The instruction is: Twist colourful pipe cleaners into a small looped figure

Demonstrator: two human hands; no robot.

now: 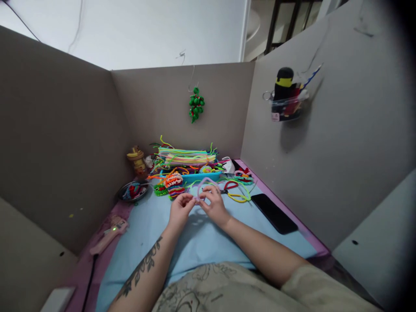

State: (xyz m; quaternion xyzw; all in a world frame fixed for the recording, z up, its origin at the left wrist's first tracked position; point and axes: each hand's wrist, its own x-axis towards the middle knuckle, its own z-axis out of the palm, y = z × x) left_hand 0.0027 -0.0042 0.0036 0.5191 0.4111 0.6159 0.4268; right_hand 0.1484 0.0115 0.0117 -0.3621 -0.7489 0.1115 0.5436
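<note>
A lilac pipe cleaner is bent into a loop above the blue cloth. My left hand pinches its lower left end between thumb and forefinger. Close beside it, my right hand pinches the same pipe cleaner, fingertips nearly meeting those of the left. Just past the right hand lie red and yellow-green bent pipe cleaners, with dark scissors partly hidden among them. A striped braided piece in orange, white and several other colours sits beyond the left hand.
A blue tray heaped with pipe cleaners stands at the back. Left are a bowl, a yellow bottle and a pink glue gun with a cord. A black phone lies right. Grey partitions enclose three sides; a green ornament hangs behind.
</note>
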